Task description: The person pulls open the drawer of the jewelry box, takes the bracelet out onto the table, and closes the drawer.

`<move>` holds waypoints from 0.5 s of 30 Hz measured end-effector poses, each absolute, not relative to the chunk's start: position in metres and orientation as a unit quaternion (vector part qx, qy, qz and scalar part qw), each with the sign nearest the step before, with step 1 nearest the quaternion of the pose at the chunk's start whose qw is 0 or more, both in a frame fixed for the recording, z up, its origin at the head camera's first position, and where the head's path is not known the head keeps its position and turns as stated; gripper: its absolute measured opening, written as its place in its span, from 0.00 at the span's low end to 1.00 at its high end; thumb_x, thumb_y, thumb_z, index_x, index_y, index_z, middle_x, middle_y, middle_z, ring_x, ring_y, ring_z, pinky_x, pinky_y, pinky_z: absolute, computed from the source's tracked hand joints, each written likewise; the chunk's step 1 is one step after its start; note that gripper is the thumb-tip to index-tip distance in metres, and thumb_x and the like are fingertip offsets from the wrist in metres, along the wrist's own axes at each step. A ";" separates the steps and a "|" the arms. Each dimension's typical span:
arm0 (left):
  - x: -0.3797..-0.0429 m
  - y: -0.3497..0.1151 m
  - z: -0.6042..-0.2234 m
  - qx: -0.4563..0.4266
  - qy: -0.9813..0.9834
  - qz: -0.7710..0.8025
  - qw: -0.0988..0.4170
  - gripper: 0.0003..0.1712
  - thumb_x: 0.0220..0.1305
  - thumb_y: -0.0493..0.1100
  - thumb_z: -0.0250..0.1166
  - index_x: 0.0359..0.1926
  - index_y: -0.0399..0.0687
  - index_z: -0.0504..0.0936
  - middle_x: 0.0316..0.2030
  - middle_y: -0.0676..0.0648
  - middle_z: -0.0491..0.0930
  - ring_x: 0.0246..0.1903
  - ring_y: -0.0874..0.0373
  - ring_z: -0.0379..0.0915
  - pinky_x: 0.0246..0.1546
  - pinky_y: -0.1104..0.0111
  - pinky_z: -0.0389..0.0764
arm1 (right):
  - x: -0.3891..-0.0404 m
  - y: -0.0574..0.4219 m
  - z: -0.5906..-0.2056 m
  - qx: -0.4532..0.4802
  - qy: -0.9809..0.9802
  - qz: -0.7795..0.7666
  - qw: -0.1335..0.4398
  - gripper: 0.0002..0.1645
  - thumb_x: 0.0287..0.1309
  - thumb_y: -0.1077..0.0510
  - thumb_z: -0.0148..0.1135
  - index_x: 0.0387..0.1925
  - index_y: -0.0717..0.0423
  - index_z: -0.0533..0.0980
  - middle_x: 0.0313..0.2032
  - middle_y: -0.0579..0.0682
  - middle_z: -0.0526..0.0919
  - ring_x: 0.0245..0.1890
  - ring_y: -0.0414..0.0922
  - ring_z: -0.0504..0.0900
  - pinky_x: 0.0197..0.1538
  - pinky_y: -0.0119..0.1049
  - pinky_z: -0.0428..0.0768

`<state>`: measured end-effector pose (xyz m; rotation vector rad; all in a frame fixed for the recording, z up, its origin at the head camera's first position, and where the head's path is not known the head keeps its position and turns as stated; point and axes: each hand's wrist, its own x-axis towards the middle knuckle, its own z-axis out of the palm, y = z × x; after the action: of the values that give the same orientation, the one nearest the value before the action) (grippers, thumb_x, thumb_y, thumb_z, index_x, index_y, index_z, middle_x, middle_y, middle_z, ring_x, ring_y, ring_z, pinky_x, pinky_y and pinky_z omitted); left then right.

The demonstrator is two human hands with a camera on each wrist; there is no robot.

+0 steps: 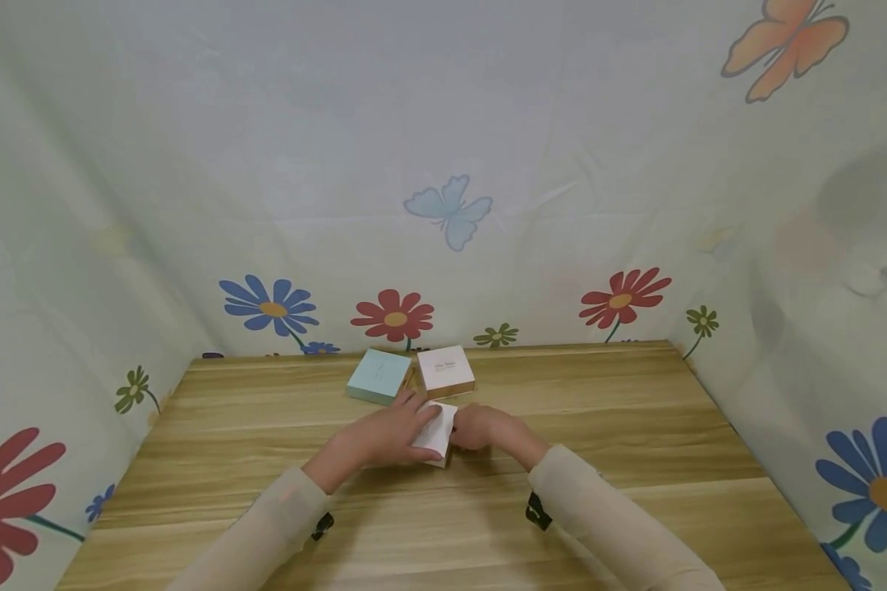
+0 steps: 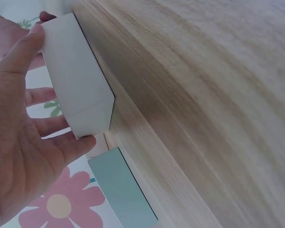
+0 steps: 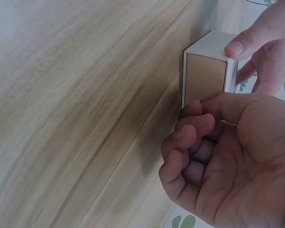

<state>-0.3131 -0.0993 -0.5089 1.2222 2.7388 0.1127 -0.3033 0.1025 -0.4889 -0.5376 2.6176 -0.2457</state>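
A small white box [image 1: 434,433] stands on the wooden table in front of the person. Their left hand [image 1: 390,432] grips it from the left, thumb on the near edge and fingers toward the far side. At the box's right end, the right wrist view shows a tan inner panel [image 3: 204,76] framed by the white sleeve. The right hand [image 1: 480,427] is at that end, fingers curled, with thumb and forefinger pinched together against it. A tiny dark bit shows at those fingertips; most of what they pinch is hidden.
Behind the hands lie a mint-green box [image 1: 379,375] and a second white box [image 1: 445,369] with lettering on top and a brownish front side. A pale curtain [image 1: 325,164] printed with flowers and butterflies closes off the table's back and sides.
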 end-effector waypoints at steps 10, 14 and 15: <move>-0.315 -0.097 -0.506 0.395 0.913 0.043 0.090 0.49 0.62 0.75 0.60 0.73 0.50 0.66 0.70 0.44 0.63 0.68 0.47 0.59 0.67 0.55 0.68 | -0.303 0.100 -0.485 -0.186 0.956 -0.044 0.223 0.18 0.70 0.52 0.56 0.23 0.51 0.74 0.24 0.46 0.76 0.21 0.41 0.72 0.29 0.36 0.69; -0.314 -0.096 -0.506 0.395 0.913 0.043 0.090 0.50 0.62 0.76 0.60 0.73 0.50 0.66 0.70 0.43 0.63 0.68 0.46 0.59 0.67 0.54 0.68 | -0.302 0.104 -0.487 -0.195 0.958 -0.053 0.202 0.19 0.70 0.50 0.58 0.22 0.49 0.75 0.24 0.44 0.77 0.22 0.41 0.72 0.30 0.37 0.71; -0.315 -0.096 -0.506 0.395 0.913 0.042 0.090 0.50 0.62 0.76 0.60 0.73 0.50 0.65 0.70 0.43 0.63 0.68 0.46 0.59 0.67 0.54 0.68 | -0.302 0.105 -0.487 -0.198 0.959 -0.052 0.196 0.18 0.69 0.50 0.58 0.22 0.48 0.75 0.24 0.44 0.77 0.23 0.42 0.72 0.30 0.38 0.72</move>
<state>-0.3145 -0.0961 -0.5059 1.1759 2.7153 0.1254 -0.3016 0.1050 -0.4872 -0.5540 2.6871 -0.1469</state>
